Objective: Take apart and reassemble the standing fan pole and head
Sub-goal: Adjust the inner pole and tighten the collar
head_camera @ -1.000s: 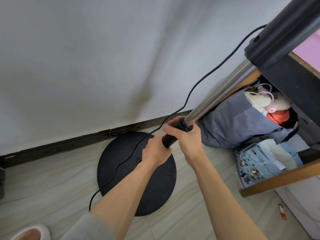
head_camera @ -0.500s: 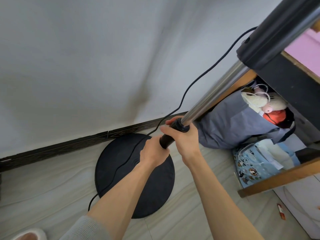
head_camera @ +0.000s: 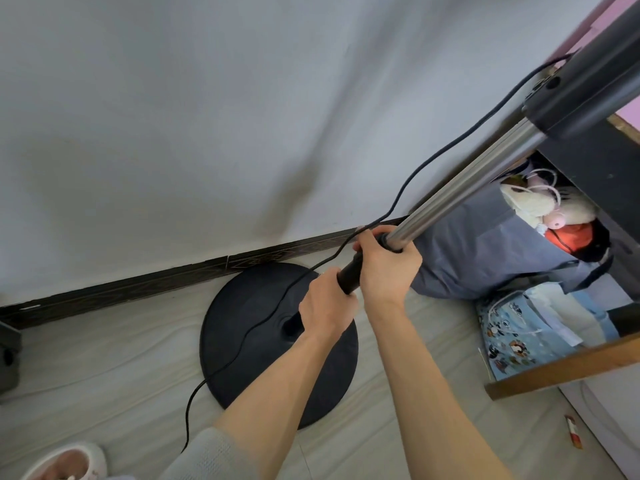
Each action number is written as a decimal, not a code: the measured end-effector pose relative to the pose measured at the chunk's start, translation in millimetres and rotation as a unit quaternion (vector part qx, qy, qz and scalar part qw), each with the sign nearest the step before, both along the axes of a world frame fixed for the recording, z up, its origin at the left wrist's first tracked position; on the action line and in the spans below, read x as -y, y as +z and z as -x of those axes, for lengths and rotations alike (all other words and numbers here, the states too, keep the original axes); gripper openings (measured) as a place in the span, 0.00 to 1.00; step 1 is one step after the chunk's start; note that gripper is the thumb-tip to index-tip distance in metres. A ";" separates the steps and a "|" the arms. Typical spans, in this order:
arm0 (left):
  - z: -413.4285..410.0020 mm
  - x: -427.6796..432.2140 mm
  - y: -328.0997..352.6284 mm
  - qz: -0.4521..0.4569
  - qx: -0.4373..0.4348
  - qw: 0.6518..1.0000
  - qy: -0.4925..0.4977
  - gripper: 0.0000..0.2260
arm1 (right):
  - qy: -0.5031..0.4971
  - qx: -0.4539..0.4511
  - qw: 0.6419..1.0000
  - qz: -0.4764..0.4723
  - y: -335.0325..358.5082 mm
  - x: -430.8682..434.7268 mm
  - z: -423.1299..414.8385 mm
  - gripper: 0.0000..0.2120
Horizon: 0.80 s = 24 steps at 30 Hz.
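The fan's round black base (head_camera: pixel 242 317) sits on the floor by the wall. A black lower pole (head_camera: pixel 350 274) rises from its centre, and a shiny metal inner tube (head_camera: pixel 464 188) runs up to the right into the dark neck of the fan head (head_camera: pixel 585 88). My left hand (head_camera: pixel 325 306) is wrapped around the black lower pole. Just above it, my right hand (head_camera: pixel 386 265) grips the black collar where the metal tube enters. A black power cord (head_camera: pixel 398 202) hangs from the head, passes my hands and trails over the base.
A dark skirting board (head_camera: pixel 138 282) lines the grey wall. To the right, a wooden-framed shelf (head_camera: pixel 561 368) holds a grey bag (head_camera: pixel 485 251) of soft toys and a blue patterned bag (head_camera: pixel 512 344). A slipper (head_camera: pixel 65 462) is at bottom left, a small red item (head_camera: pixel 573 434) at bottom right.
The view has shifted a little, so pole and head sit slightly differently in frame. Both hands keep the same grip on the pole and collar.
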<state>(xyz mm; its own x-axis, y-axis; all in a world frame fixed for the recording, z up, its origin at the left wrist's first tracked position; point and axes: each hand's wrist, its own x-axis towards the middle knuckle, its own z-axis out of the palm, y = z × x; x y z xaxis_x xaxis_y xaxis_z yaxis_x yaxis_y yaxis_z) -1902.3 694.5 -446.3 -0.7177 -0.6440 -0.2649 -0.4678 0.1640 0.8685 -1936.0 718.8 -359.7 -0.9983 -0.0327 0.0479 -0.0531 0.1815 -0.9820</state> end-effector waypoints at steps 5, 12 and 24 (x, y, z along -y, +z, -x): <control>-4.1 7.1 -0.9 0.009 0.005 1.000 -0.012 0.05 | 0.025 -0.022 0.999 -0.038 0.5 3.0 -5.1 0.08; -6.4 6.3 -2.1 0.007 0.004 1.000 -0.010 0.03 | 0.102 0.000 0.993 -0.054 5.1 -6.4 -8.1 0.10; -2.1 7.2 -2.8 0.037 0.013 0.999 -0.015 0.04 | 0.277 0.118 0.951 0.075 6.5 -24.1 15.5 0.18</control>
<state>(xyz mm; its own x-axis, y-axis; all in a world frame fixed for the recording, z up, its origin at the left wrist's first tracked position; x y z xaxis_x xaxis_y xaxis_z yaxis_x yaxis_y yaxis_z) -1900.2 687.3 -449.1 -0.7304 -0.6407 -0.2366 -0.4847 0.2421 0.8405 -1951.4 742.9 -353.2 -0.8138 -0.5666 -0.1294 0.1249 0.0470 -0.9911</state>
